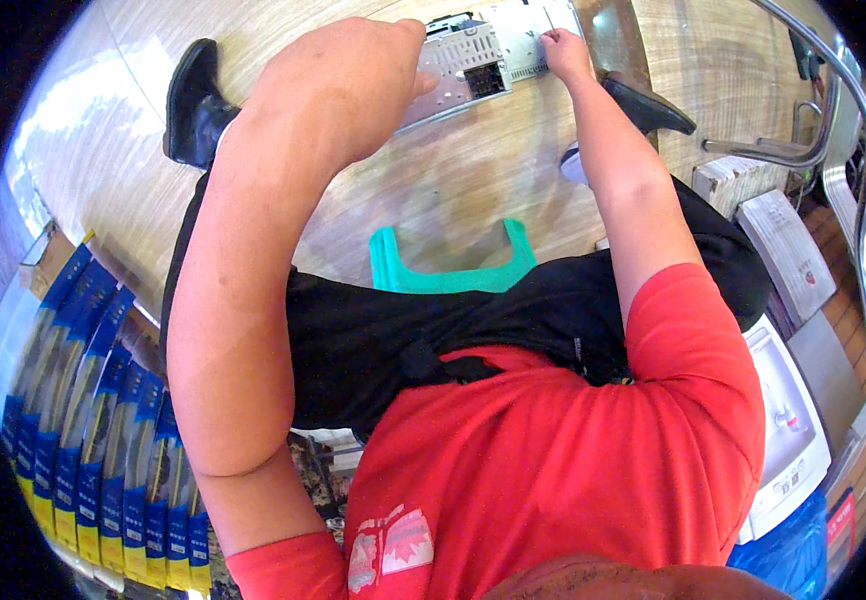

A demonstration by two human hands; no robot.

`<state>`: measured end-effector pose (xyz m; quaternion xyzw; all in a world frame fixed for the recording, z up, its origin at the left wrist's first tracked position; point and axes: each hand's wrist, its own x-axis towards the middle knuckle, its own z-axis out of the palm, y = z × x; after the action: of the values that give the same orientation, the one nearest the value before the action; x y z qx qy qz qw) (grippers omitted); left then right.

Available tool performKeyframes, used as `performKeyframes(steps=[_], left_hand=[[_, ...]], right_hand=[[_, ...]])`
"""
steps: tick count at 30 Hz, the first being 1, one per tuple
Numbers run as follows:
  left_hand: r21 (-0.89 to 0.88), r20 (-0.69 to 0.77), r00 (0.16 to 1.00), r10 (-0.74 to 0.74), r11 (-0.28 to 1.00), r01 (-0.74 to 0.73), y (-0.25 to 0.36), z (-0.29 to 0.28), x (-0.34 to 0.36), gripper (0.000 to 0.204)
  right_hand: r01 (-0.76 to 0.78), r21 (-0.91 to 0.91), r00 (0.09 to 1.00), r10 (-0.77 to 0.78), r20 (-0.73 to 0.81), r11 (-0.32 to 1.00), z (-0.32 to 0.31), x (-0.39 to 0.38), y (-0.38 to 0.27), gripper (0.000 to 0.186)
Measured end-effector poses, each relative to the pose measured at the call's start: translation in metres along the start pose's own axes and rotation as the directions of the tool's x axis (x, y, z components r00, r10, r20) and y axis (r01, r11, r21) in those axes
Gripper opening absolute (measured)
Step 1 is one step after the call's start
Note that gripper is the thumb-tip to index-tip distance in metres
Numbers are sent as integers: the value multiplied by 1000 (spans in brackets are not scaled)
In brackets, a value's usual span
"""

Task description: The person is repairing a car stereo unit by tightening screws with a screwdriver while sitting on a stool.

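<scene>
Here, two hands (363,75) (567,54) at silver casing (458,55), two shoes (193,115) (650,105).

Shows only small or blurred print, with hardly a word legible. On the blue-and-yellow packages (113,500) at the left, carries pale lettering, too fine to make out. On the red shirt (573,450), bears a pale emblem (408,542) with a maple-leaf shape. At the right, shows a red mark (810,277) on a pale box (783,245), dark symbols on a white case (791,490), faint lettering on a red packet (840,525)
</scene>
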<state>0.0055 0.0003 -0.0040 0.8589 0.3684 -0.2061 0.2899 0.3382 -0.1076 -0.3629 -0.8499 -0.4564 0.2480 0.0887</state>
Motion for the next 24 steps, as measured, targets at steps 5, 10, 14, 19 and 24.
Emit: performKeyframes(steps=[5,10,14,19,24], left_hand=[[13,5,1000,16,1000,-16,-1,-2,4,35],[-12,-51,998,33,999,-34,-4,-1,1,37],[-9,3,1000,-12,1000,12,1,-7,1,38],[-22,-13,1000,-21,1000,21,-3,-6,-7,38],[-3,-56,998,18,1000,-19,8,-14,-5,38]], right_hand=[[42,-144,998,-35,49,989,12,29,1,28],[69,-231,995,-50,87,971,12,29,-17,27],[36,-300,993,0,119,953,6,26,-23,29],[-47,-199,994,65,87,979,-16,5,-33,29],[-12,70,999,9,40,997,-57,-17,-25,27]])
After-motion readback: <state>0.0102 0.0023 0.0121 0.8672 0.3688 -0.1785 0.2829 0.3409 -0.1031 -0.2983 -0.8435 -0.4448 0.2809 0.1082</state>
